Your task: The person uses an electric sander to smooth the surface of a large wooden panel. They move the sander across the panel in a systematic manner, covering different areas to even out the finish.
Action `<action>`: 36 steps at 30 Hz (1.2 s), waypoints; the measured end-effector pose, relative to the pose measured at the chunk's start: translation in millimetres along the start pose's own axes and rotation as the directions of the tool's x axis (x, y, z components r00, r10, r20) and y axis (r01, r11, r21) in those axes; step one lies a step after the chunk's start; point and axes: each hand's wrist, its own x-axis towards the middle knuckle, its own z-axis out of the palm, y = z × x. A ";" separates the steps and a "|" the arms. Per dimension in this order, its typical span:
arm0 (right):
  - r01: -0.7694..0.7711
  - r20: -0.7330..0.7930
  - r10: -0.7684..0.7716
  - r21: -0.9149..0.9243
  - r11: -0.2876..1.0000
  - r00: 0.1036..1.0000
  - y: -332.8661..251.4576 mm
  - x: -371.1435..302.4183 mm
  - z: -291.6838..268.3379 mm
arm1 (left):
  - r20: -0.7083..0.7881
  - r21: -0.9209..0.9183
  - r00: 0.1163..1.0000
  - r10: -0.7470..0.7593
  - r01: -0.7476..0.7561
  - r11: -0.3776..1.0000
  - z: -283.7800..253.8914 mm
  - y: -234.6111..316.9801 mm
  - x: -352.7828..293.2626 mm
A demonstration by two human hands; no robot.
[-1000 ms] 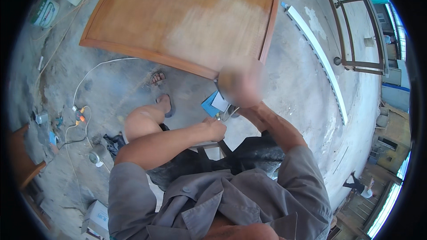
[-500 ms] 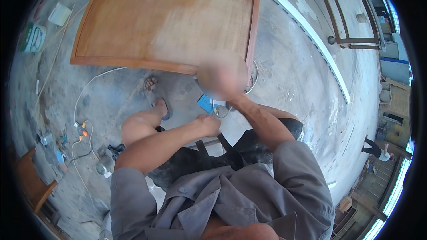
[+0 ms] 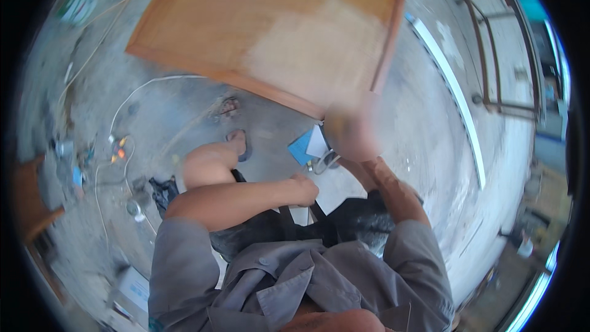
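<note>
At the near right corner of a framed wooden panel is my right hand, heavily blurred. Its fingers seem closed round a rounded, yellowish-brown thing too smeared to name. A pale, sanded-looking patch covers the panel's right part, while the rest stays orange-brown. Low in front of my lap, my left hand is curled into a fist; what it holds, if anything, is hidden. Between my hands, blue and white sheets lie on the floor beside a looped pale cord.
A long white strip lies on the right floor, near a wheeled metal frame. Pale cable runs across the left floor toward small clutter. Two tubs stand far left. My sandalled foot is near the panel.
The whole view has turned, so the panel now sits tilted and farther right. My right hand shows farther right and lower, still by the panel's corner. My left hand stays closed.
</note>
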 end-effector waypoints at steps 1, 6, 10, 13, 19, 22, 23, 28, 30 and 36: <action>0.013 0.006 -0.013 0.022 1.000 1.000 -11.6 15.9 9.2 | -0.026 -0.005 1.000 0.002 -0.002 1.000 3.9 -0.4 4.5; 0.174 -0.011 -0.174 0.075 0.982 0.985 -78.0 98.0 49.0 | -0.053 -0.022 0.999 -0.012 0.010 1.000 -3.1 -2.9 15.3; 0.448 -0.104 -0.441 0.051 0.893 0.891 -126.1 161.2 85.6 | -0.016 -0.014 0.999 -0.052 0.052 0.999 -7.8 -2.2 20.0; 0.391 -0.043 -0.389 0.061 0.918 0.920 -169.3 195.4 86.1 | -0.066 -0.021 0.998 -0.007 0.005 1.000 -7.3 1.0 27.7; 0.378 0.004 -0.381 0.109 0.919 0.925 -170.1 199.3 73.2 | -0.137 0.011 0.990 -0.028 0.030 0.999 -29.5 2.6 21.7; 0.263 0.154 -0.282 0.133 0.956 0.947 -146.7 162.3 39.8 | -0.166 0.010 0.986 0.002 0.000 1.000 -20.0 -1.2 22.0; 0.225 0.172 -0.243 0.116 0.967 0.955 -127.3 146.6 32.4 | -0.154 0.020 0.988 0.015 -0.012 1.000 -26.1 -0.5 12.5; 0.160 0.203 -0.171 0.068 0.985 0.964 -58.1 88.5 13.8 | -0.115 -0.002 0.993 0.027 -0.028 1.000 -11.8 3.6 5.2; 0.125 0.214 -0.136 0.064 0.990 0.967 -65.0 85.4 8.9 | -0.043 0.001 0.998 0.044 -0.043 0.999 2.5 1.0 23.1; 0.123 0.138 -0.140 0.127 0.984 0.980 -160.8 168.2 40.6 | -0.054 0.041 0.997 0.059 -0.057 0.998 0.7 2.5 7.0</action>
